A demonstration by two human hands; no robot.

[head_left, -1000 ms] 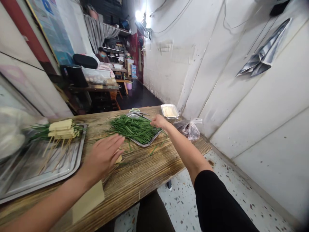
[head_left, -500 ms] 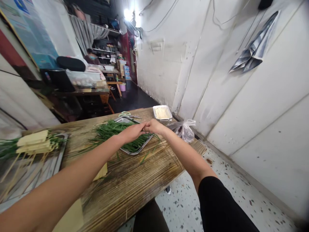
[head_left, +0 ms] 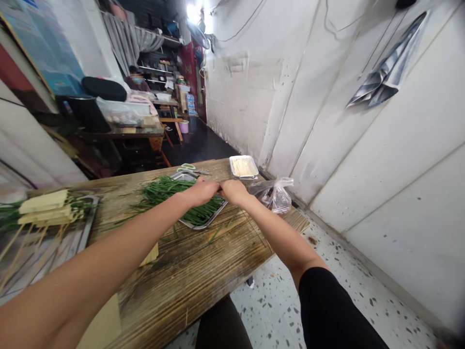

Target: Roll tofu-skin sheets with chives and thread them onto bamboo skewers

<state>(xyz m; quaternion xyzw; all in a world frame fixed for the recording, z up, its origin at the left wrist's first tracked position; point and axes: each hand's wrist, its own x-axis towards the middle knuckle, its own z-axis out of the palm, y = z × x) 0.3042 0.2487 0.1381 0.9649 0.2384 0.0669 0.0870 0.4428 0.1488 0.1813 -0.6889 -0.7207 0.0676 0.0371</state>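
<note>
My left hand (head_left: 204, 191) and my right hand (head_left: 234, 192) meet at the fingertips above the right side of a metal tray (head_left: 203, 226). Both are closed in a pinch, with the fingers mostly turned away from me. A small dark bit shows between them, too little to name. Long green chives (head_left: 163, 194) fill the tray and spill over its left edge; loose blades (head_left: 218, 232) lie in front. Under my left forearm, pale yellow sheets (head_left: 150, 255), like tofu skin, partly show, and a larger one (head_left: 103, 325) lies closer to me.
Skewered pale rolls with greens (head_left: 47, 208) rest on a tray (head_left: 89, 228) at left. Beyond the chives lie green-handled scissors (head_left: 187, 167). A white dish of pale strips (head_left: 243, 167) and a tied plastic bag (head_left: 278, 196) stand at right. A person (head_left: 138, 82) sits far back.
My hands have drawn slightly apart, the left one shifting left, and the fingertips no longer overlap. The view has moved a little; the tray and other things stay in place.
</note>
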